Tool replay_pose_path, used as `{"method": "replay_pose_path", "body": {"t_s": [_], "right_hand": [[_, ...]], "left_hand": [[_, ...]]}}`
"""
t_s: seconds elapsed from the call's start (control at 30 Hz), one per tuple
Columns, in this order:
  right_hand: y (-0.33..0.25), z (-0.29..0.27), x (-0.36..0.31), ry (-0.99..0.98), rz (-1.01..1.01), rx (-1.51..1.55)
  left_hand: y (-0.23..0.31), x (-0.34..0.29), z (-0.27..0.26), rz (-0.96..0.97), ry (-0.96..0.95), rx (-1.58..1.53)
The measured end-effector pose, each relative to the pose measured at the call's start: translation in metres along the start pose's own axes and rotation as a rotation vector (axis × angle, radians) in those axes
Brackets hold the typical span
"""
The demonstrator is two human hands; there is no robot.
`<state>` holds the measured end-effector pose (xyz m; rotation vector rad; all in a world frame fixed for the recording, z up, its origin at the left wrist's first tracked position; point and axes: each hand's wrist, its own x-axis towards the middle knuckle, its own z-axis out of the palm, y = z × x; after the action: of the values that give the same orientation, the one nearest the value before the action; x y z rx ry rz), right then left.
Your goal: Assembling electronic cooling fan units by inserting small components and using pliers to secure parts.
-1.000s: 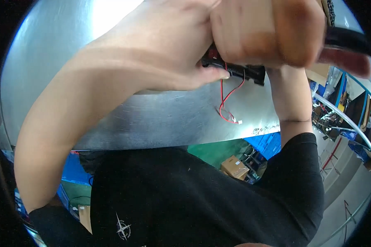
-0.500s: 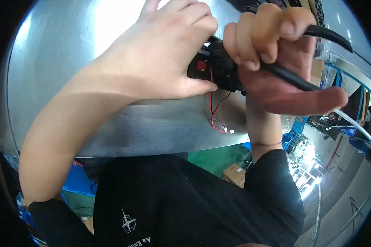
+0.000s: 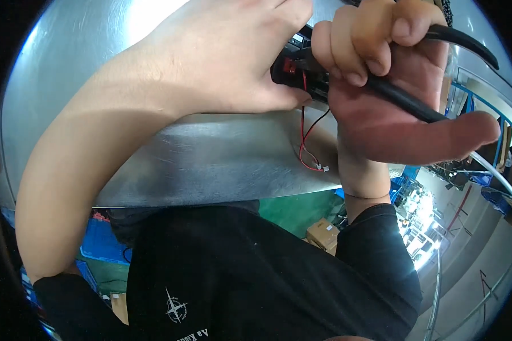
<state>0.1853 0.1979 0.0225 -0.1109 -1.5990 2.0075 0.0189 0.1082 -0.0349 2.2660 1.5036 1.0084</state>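
Note:
My left hand (image 3: 227, 62) is raised close to the camera and grips a small black part with a red piece (image 3: 293, 68) between thumb and fingers. Thin red and black wires (image 3: 306, 142) hang down from that part and end in a small white plug. My right hand (image 3: 392, 96) is closed around a thick black cable (image 3: 404, 102) that runs up and to the right, its fingers pressed against the black part. Both hands are held in front of a shiny metal sheet (image 3: 210, 159).
My black shirt (image 3: 256, 273) fills the lower middle of the view. Below lie a green floor, blue crates (image 3: 99, 244) at the left, a cardboard box (image 3: 323, 234) and metal frames and racks (image 3: 483, 170) at the right.
Both hands have shifted a little to the right and up. My right hand has turned and regripped the black cable. The hanging wires and the red piece of the black part now show more clearly.

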Motion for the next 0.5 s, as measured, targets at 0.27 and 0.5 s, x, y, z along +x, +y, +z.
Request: {"method": "replay_pose_path", "body": {"t_s": [0.27, 0.5], "right_hand": [[0.008, 0.015, -0.006, 0.116, -0.010, 0.114], [0.011, 0.029, -0.001, 0.208, -0.019, 0.217]], "left_hand": [[-0.001, 0.006, -0.006, -0.008, -0.117, -0.070], [-0.005, -0.001, 0.002, 0.095, -0.021, 0.132]]}}
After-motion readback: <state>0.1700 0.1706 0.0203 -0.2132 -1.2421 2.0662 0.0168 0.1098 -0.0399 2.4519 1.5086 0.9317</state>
